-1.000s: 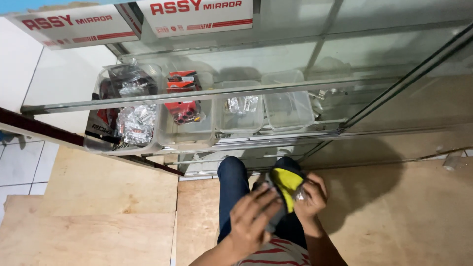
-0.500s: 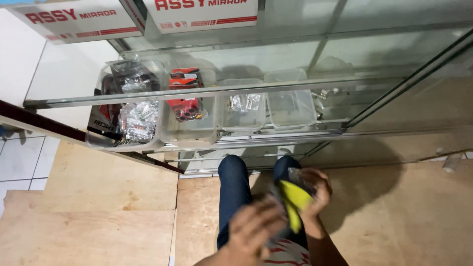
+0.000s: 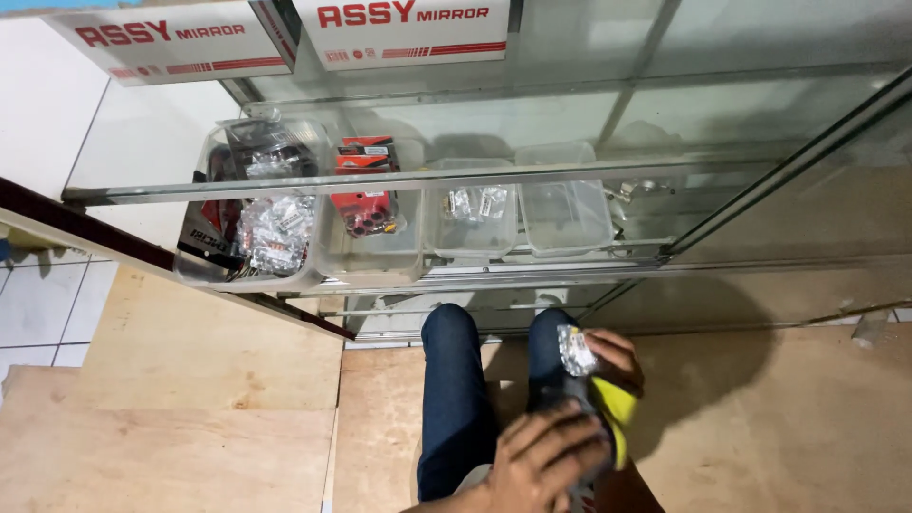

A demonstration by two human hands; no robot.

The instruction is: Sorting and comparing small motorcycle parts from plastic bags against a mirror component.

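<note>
My right hand (image 3: 616, 357) is closed on a small clear packet (image 3: 575, 350) of shiny metal parts, just above my right knee. Below it hangs a yellow and dark grey cloth (image 3: 617, 410), its upper end under my right hand. My left hand (image 3: 541, 461) lies over the grey part of the cloth with its fingers curled onto it, at the bottom of the head view. Both hands sit above my legs in blue jeans (image 3: 454, 389). How far the cloth reaches under my left hand is hidden.
A glass display cabinet (image 3: 570, 176) stands in front of my knees. On its shelf are clear plastic bins (image 3: 565, 214) with bagged parts (image 3: 275, 233) and red packages (image 3: 366, 204). White cardboard boxes (image 3: 408, 28) lie on top. The floor is plywood (image 3: 190, 418), with tiles (image 3: 38, 304) at the left.
My right hand has lifted the small packet up and turned it into view. My left hand has slid down over the cloth. The view has shifted slightly.
</note>
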